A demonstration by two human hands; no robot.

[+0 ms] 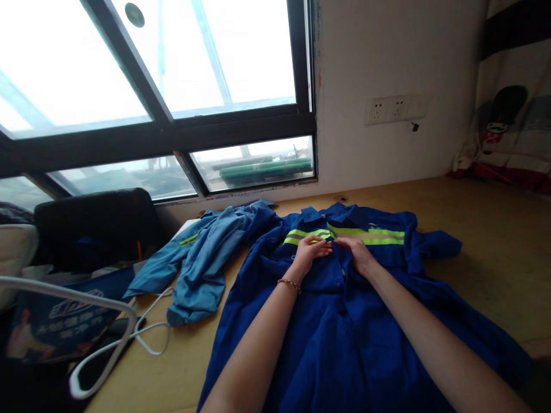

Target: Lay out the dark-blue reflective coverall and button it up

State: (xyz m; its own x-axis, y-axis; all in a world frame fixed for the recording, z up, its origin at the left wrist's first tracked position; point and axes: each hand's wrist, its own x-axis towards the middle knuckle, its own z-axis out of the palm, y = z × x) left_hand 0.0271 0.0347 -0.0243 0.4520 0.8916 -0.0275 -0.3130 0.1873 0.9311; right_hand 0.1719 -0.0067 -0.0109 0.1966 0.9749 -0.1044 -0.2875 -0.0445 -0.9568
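Observation:
A dark blue work shirt with yellow-green reflective stripes across the chest lies spread flat on a wooden table, collar toward the wall. My left hand and my right hand rest close together on the shirt's front opening just below the stripes. The fingers of both hands are curled and pinch the fabric at the placket. A beaded bracelet circles my left wrist.
A lighter blue garment lies crumpled to the left of the shirt. White plastic hangers sit at the table's left edge beside a black chair. A window, a wall socket and a patterned curtain stand behind.

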